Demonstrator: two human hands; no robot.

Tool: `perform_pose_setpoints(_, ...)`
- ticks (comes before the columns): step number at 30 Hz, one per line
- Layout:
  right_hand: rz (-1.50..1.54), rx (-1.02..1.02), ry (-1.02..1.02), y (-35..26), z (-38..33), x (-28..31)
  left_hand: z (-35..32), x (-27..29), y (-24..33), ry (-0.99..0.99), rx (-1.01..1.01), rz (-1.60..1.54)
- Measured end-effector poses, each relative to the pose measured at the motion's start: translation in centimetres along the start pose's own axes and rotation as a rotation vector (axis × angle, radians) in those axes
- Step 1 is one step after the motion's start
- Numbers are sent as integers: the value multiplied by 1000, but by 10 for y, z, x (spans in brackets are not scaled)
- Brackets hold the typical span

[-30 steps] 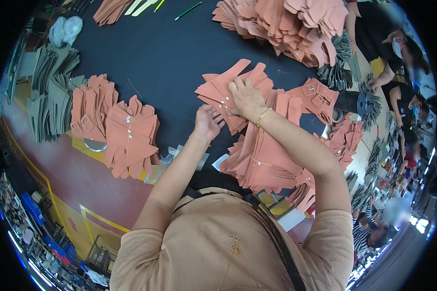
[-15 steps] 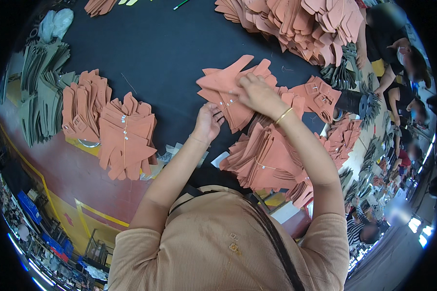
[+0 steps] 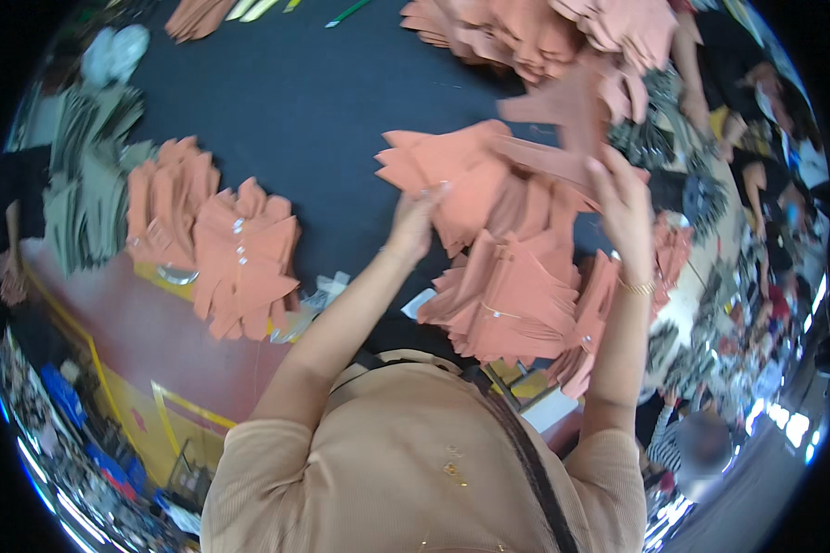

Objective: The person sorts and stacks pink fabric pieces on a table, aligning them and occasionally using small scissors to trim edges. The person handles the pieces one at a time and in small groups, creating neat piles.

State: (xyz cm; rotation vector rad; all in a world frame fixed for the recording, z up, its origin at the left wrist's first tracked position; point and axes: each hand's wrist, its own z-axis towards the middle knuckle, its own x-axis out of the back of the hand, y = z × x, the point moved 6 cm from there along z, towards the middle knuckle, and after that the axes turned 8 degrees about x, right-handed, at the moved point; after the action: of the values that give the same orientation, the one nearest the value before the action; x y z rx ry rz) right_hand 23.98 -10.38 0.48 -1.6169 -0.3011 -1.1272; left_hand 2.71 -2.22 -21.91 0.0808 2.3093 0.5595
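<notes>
Two bare hands at work, both in the head view; we set twelve o'clock at the top. Left hand (image 3: 413, 226) at the eight o'clock edge of a coral stack (image 3: 466, 180), which lies flat on the dark bench (image 3: 323, 111). Its fingers are bent and touch that edge; how firmly they close we cannot tell, part being hidden. Right hand (image 3: 625, 198), at three o'clock from the stack, has its fingers closed on a lifted coral piece (image 3: 544, 158). Blur there: one layer or several, we cannot say.

Handling, our judgement: keep the left fingers pressing the stack so lower layers do not creep. Raise the piece by its held end, clear of the layers beneath, at a slow, even pace; the long strips look limp and could snag a neighbour.

Pointing: the piece branches. Its lower strip runs from the right fingers toward a little above nine o'clock, long axis sloping gently; another limb stands toward twelve, with an arm off toward nine. The stack's left tips point to nine and ten, its lowest corner to six.

Around it: a tied coral bundle (image 3: 512, 290) near, at five o'clock from the stack; a tagged bundle (image 3: 244, 263) well apart, between eight and nine.
</notes>
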Motion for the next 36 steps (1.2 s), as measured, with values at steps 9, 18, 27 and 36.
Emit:
perform_pose_setpoints(9,541,-243,213,10,-66,36,15,-20,22,261,-363,351)
perform_pose_setpoints(18,651,-164,346,-27,-103,53,-127,-28,133,-57,-441,177)
perform_pose_setpoints(27,707,-106,340,-63,-104,45,-287,117,152,155,-590,-316)
perform_pose_setpoints(36,542,-27,550,-64,-149,97,-252,184,133,470,-426,27)
